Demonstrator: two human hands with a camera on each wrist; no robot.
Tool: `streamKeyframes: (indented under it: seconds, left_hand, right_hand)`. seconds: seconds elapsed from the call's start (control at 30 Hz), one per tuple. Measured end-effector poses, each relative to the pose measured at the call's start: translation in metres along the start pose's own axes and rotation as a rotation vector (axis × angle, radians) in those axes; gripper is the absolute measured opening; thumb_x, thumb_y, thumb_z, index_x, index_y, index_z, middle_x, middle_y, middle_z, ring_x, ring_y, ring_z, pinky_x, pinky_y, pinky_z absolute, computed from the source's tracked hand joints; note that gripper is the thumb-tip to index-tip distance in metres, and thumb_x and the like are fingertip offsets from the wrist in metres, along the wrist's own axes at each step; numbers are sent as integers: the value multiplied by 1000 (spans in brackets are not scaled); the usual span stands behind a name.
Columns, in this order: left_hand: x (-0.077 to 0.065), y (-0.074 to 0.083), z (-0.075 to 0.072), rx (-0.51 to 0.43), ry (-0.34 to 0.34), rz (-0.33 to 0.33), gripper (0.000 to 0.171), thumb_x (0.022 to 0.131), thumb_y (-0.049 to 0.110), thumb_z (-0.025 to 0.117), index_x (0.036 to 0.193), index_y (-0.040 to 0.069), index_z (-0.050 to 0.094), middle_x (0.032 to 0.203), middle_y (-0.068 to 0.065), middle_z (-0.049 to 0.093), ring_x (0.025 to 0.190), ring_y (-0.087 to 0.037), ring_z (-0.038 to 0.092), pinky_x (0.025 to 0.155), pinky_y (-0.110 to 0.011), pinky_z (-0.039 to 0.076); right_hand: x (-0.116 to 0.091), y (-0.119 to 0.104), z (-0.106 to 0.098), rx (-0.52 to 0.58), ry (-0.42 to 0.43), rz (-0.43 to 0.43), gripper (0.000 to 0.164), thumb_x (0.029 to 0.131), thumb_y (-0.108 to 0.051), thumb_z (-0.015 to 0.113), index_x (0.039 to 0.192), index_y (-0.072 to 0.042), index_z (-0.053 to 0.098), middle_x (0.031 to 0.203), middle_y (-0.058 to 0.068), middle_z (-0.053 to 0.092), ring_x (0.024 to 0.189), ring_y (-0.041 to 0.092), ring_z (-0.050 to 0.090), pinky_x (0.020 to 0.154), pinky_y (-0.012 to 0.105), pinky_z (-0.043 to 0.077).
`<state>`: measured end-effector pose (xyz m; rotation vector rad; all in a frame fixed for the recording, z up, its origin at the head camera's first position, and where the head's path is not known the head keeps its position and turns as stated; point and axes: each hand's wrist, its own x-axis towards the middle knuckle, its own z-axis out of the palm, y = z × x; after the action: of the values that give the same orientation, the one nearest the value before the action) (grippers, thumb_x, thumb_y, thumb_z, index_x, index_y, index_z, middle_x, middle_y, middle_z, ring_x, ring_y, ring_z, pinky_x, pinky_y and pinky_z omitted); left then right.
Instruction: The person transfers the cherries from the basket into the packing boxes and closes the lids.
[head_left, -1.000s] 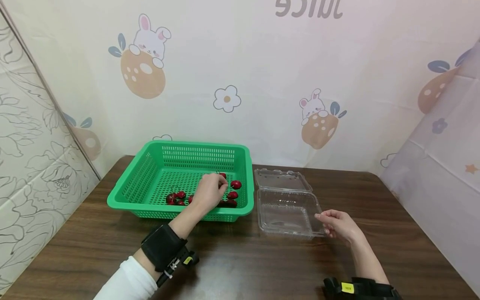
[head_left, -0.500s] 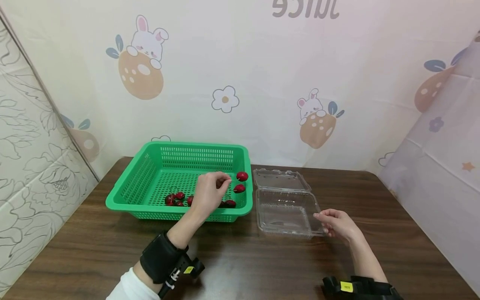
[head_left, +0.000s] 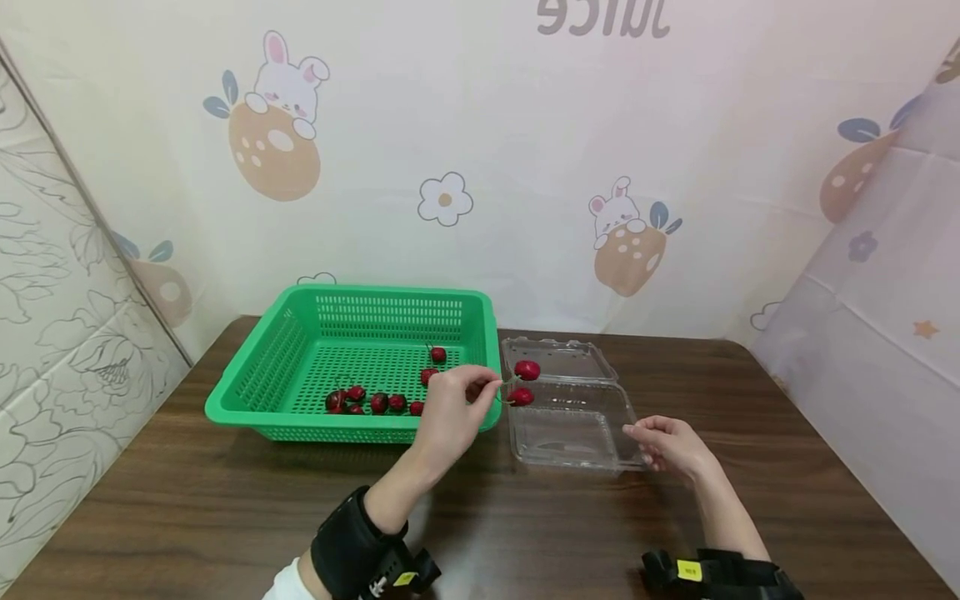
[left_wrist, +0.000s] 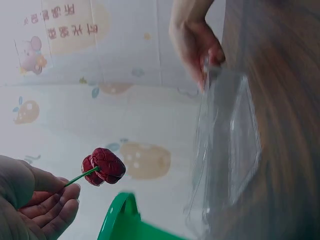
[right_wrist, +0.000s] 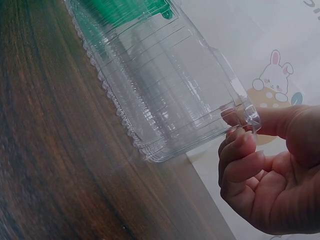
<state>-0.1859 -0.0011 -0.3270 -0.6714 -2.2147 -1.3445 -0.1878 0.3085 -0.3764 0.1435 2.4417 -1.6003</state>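
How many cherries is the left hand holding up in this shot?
2: the upper cherry and the lower cherry, both held by their stems from the left hand. Neither is hidden in the head view.

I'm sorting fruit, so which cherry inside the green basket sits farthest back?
The cherry right of center, nearest the back of the basket; others visible inside lie nearer the front.

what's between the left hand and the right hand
In the head view, two red cherries, held by their stems in the left hand, then the clear open container, gripped by the right hand.
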Motion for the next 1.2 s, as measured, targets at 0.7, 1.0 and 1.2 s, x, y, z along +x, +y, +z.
streamKeyframes:
  seconds: [0.7,1.0,1.2]
  left_hand:
    - [-11,7,61,140,-159,31,5,81,8,65,83,5,69,78,-1,64,65,-5,54,63,-12,44]
    - [-12,-4,83,204,-207,12,6,81,7,64,81,4,69,75,-1,64,60,-2,52,57,-12,42]
    - [-12,-12,93,247,-240,-21,6,81,8,64,78,6,69,74,0,64,59,-1,53,54,-12,42]
  right_hand:
    - [1,-1,0,-2,1,3,30,87,-25,58,91,4,49,61,0,45,50,9,42,47,23,41]
    - [1,0,0,-2,4,-3,29,87,-24,57,90,4,48,61,0,44,50,9,42,47,23,41]
    - [1,0,1,-13,15,15,30,87,-25,58,91,3,49,61,0,44,50,9,42,47,24,41]
